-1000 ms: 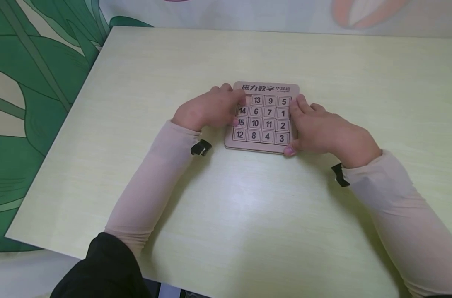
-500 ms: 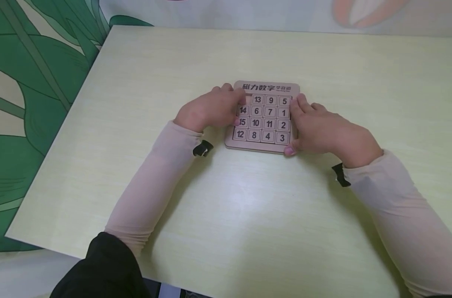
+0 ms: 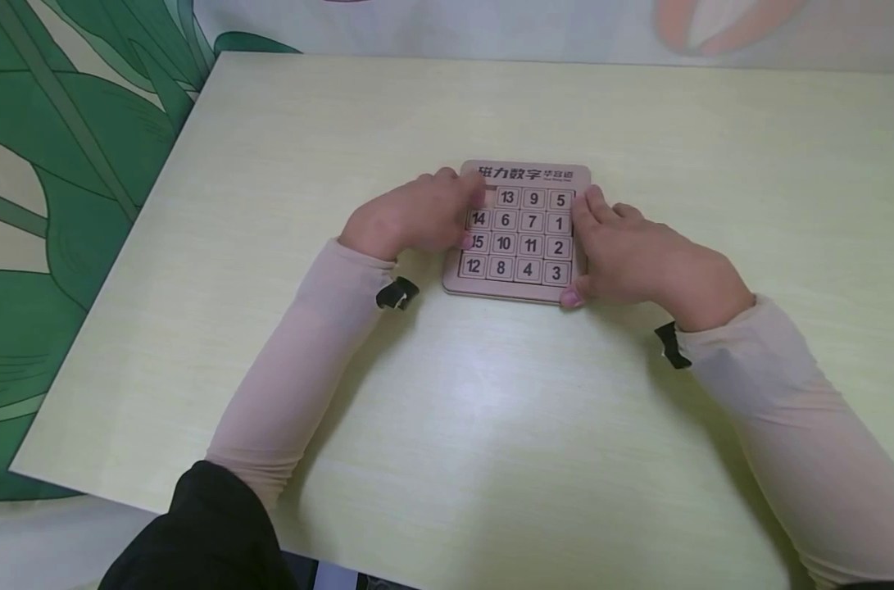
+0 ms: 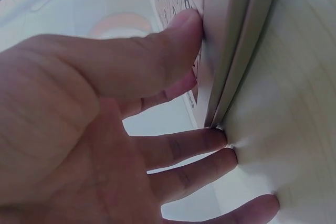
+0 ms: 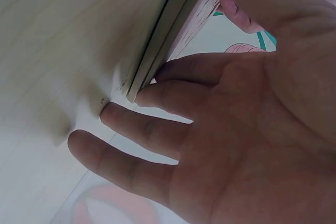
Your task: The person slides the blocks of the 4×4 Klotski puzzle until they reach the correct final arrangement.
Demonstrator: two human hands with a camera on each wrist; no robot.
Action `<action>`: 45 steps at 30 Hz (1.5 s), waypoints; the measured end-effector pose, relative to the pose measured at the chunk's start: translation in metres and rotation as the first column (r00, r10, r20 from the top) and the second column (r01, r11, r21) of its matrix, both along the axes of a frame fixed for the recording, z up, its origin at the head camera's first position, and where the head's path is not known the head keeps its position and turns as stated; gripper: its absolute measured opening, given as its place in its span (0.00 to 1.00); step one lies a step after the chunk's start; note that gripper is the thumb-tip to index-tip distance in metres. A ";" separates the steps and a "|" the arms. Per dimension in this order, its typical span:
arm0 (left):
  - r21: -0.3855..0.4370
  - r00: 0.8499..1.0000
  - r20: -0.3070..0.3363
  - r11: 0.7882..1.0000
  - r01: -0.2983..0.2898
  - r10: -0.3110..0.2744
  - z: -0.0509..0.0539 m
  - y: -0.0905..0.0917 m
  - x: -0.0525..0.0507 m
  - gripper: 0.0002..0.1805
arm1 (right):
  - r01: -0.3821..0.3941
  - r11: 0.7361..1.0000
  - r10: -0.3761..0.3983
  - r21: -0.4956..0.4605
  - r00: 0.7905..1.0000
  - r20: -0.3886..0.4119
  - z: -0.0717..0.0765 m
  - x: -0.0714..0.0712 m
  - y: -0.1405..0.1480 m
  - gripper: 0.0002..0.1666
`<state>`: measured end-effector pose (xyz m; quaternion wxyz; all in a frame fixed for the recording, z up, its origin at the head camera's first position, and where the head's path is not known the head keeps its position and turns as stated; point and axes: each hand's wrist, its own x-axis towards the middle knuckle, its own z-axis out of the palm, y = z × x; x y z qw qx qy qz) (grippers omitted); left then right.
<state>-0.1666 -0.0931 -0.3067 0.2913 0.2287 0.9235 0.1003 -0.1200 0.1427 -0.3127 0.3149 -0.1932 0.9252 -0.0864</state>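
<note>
Upper centre, left hand (image 3: 417,213) and right hand (image 3: 638,258), apart, fingers loosely extended, touch the number slide puzzle (image 3: 501,288); fifteen tiles (image 3: 531,245) seated, sorting apparently left.

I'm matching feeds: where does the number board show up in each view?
Head: number board above and right of centre, between left hand and right hand.
Left wrist: board in upper part, right of centre.
Right wrist: board top middle, slanting down leftward.
Shared landmark: pale tabletop, beneath it; right in left wrist, left in right wrist.
</note>
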 end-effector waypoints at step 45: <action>-0.032 0.995 0.102 0.999 0.014 -0.011 0.002 0.002 0.005 0.41 | 0.006 1.000 -0.006 -0.007 1.000 0.017 0.000 -0.001 -0.003 0.72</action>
